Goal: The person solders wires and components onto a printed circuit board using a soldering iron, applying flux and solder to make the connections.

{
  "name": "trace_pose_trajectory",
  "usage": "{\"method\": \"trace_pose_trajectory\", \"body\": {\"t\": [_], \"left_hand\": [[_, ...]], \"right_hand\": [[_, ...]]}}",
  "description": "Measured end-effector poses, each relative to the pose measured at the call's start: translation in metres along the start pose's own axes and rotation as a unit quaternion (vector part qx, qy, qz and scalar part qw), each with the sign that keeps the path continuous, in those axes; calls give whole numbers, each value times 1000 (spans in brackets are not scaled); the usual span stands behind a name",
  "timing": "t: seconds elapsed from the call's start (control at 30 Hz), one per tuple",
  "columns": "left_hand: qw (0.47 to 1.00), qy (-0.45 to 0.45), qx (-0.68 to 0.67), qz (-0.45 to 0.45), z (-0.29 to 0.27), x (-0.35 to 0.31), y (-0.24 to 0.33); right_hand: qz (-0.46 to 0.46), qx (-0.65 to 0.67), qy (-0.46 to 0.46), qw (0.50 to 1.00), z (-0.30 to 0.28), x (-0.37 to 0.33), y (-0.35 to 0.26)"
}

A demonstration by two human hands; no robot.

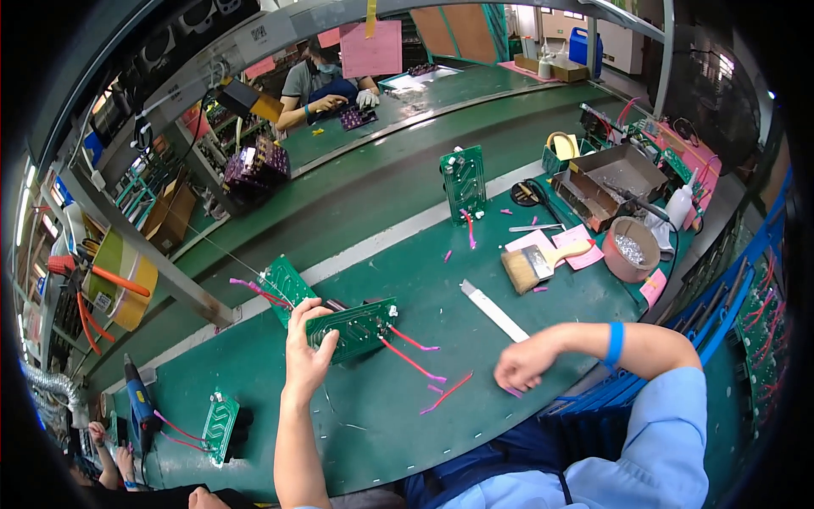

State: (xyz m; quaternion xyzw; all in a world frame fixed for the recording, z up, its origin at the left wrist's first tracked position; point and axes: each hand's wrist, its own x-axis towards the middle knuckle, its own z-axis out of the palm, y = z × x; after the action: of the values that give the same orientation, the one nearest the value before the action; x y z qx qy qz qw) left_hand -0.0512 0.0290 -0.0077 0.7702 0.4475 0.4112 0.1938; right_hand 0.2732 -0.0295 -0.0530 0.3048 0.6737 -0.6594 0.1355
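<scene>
Tilted up off the green table, a green circuit board (360,329) is gripped at its left end by my left hand (307,343), thumb on its face. Red wires with purple sleeved ends (413,360) trail from the board to the right. My right hand (527,363) is closed low over the table, and a small purple piece (514,392) shows at its fingertips; whether they pinch it I cannot tell. A loose red wire (449,394) lies between my hands. Just beyond my right hand is a white-handled blade tool (494,311).
Other circuit boards stand behind (284,288), at left (220,428) and farther back (463,184). At right are a brush (543,265), a metal tray (615,182), a pink tub (632,248) and a white bottle (680,204). A blue heat gun (138,403) sits far left. A co-worker (326,89) works across.
</scene>
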Motion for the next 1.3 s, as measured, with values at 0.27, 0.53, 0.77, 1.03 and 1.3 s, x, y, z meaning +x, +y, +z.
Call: {"method": "trace_pose_trajectory", "body": {"t": [0.27,0.53,0.77,1.03,1.3], "left_hand": [[997,-69,10,13,7,41,14],[979,-197,44,27,11,70,28],[971,-216,72,71,19,70,34],[985,-139,-86,-48,-8,64,-10],[961,-40,-170,-214,0,58,-16]], "right_hand": [[-69,-198,424,881,5,-8,-6],[-110,31,492,863,-21,39,-33],[-100,232,322,913,-4,95,-45],[-177,12,447,877,-9,70,-41],[-259,125,473,833,-46,66,-53]]}}
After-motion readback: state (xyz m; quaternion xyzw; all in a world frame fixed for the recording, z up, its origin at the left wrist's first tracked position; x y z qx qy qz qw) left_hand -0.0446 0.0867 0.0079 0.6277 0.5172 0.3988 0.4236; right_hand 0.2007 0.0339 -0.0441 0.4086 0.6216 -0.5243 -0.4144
